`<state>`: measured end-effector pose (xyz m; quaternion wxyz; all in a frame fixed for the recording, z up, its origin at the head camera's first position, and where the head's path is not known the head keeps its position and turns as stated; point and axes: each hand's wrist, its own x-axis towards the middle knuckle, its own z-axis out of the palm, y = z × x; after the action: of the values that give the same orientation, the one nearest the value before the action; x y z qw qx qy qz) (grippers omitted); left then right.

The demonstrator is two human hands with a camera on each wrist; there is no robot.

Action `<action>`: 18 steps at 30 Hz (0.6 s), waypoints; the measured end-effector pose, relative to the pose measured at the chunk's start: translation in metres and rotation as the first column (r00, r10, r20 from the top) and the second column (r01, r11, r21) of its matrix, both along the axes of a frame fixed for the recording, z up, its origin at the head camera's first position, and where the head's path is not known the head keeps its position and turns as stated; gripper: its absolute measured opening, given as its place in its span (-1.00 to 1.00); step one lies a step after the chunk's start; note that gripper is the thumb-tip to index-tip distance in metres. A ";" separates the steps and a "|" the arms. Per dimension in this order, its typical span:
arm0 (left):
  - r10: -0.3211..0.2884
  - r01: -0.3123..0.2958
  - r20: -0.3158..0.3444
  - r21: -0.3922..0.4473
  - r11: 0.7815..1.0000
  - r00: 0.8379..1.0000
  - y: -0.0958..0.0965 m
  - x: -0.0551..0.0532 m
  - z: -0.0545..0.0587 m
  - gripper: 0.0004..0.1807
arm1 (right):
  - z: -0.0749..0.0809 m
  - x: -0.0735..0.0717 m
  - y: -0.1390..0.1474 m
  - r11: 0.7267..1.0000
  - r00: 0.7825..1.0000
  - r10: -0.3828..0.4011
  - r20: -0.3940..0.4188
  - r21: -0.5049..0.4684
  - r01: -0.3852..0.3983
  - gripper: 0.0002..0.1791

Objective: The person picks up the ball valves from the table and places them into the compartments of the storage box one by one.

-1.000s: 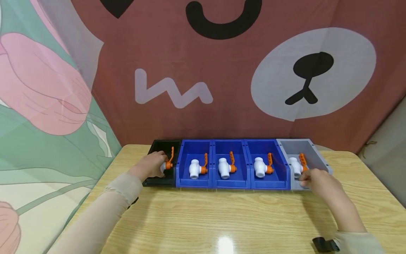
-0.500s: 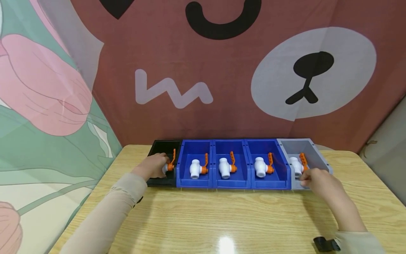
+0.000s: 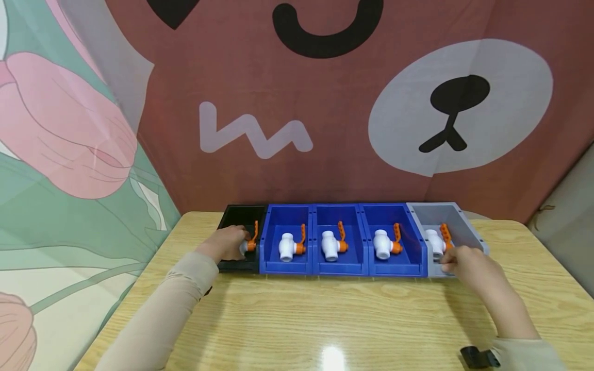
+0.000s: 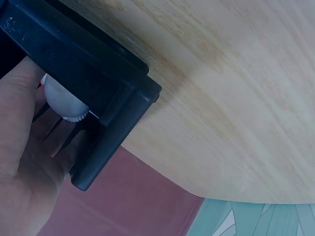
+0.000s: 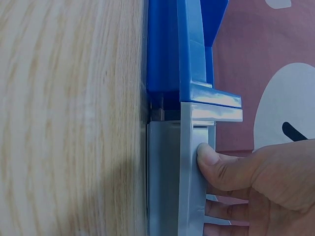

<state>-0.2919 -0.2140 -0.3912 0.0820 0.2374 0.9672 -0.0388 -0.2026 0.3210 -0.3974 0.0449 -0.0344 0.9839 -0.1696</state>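
In the head view my left hand [image 3: 226, 243] reaches into the black bin [image 3: 237, 266] at the row's left end. It holds a white ball valve [image 3: 251, 246] whose orange lever points up. From the left wrist, the valve's rounded white body [image 4: 64, 101] shows between thumb and fingers behind the bin's front wall. My right hand [image 3: 473, 265] grips the front wall of the grey bin [image 3: 424, 210] at the right end. The right wrist view has the thumb [image 5: 209, 155] on the wall's outer face, fingers behind it. Another ball valve [image 3: 435, 245] lies inside, beside this hand.
Three blue bins [image 3: 341, 269] stand side by side between the black and grey ones. Each contains a white valve [image 3: 330, 246] with an orange lever. The wooden table [image 3: 325, 314] extends in front, and a printed cloth [image 3: 334, 175] hangs behind.
My left hand has shifted slightly right and down with the ball valve, which now sits lower in the black bin. The right hand stays at the grey bin's front wall.
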 end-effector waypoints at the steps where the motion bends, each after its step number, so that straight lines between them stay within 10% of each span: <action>1: 0.002 -0.002 0.003 0.002 1.000 1.000 0.000 0.000 0.000 -0.46 | 0.000 0.000 0.000 1.000 1.000 0.001 0.001 0.000 -0.001 -0.95; 10: 0.002 -0.002 0.019 0.030 1.000 1.000 0.001 0.000 0.001 -0.47 | -0.001 0.000 0.000 1.000 1.000 0.002 -0.001 -0.002 -0.002 -0.95; 18: 0.120 -0.144 0.144 0.171 0.975 0.982 0.001 0.001 0.003 -0.46 | 0.001 -0.001 0.001 1.000 1.000 0.002 0.022 -0.004 -0.002 -0.91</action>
<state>-0.2905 -0.2125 -0.3880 0.1266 0.1810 0.9727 0.0706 -0.2035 0.3223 -0.3967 0.0557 -0.0337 0.9830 -0.1718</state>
